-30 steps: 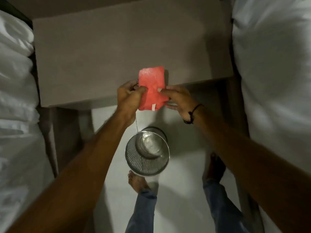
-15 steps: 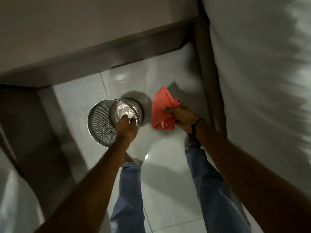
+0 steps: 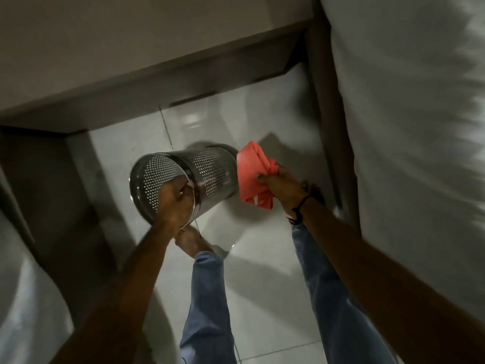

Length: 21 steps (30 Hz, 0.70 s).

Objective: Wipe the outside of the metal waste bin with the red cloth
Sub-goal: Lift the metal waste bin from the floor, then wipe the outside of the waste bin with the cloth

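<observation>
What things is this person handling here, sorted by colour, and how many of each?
Silver: 1, the metal waste bin, tilted and gripped at its rim by the left hand.
Red: 1, the red cloth, bunched in the right hand beside the bin's wall.
Total: 2

There is 1 view only, from a wide-angle camera on the person's head, so no second view shares any part of the scene. It looks steeply down past both forearms to the tiled floor, with the person's jeans-clad legs at the bottom of the frame. The hands sit near mid-frame, at arm's reach from the lens. White bedding fills the right edge, and a grey slab fills the top. Straight edges bow toward the borders.
</observation>
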Available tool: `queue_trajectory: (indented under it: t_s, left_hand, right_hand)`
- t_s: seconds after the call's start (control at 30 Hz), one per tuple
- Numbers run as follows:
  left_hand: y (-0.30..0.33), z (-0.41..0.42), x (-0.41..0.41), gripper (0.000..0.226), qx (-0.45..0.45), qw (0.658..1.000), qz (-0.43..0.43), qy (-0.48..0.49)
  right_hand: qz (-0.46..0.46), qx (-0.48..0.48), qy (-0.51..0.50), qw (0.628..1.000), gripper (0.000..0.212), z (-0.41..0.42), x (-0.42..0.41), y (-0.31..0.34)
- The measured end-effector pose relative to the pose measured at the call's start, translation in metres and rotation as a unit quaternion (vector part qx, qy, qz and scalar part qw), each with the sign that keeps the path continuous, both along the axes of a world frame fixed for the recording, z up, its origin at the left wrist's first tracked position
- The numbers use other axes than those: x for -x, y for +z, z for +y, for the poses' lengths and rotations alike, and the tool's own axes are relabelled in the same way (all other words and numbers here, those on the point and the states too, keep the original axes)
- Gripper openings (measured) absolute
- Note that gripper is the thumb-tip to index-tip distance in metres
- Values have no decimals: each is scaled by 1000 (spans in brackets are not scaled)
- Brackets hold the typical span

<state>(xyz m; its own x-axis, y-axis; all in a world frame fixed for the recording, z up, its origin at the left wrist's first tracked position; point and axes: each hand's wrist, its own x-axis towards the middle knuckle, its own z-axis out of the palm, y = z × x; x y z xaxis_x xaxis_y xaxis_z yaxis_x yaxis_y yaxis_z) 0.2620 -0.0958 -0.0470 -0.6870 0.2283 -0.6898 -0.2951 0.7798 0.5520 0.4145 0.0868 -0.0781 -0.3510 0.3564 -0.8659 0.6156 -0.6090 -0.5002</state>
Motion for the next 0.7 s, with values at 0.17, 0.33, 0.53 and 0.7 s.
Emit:
queue_trajectory:
  t_s: [0.17, 0.33, 0.53, 0.7]
  left_hand:
    - [4, -45, 29, 33, -46, 984, -145, 98]
    - [-7, -56, 42, 34, -67, 972, -179, 137]
    - [-2, -52, 58, 40, -134, 929, -228, 259]
    - [9, -41, 57, 74, -232, 845, -293, 383]
  right_hand:
    - [12, -39, 19, 999, 26, -30, 19, 8]
    - [66, -103, 48, 991, 28, -71, 44, 28]
    - [105, -226, 304, 919, 52, -130, 73, 34]
    - [140, -276, 417, 854, 63, -156, 85, 21]
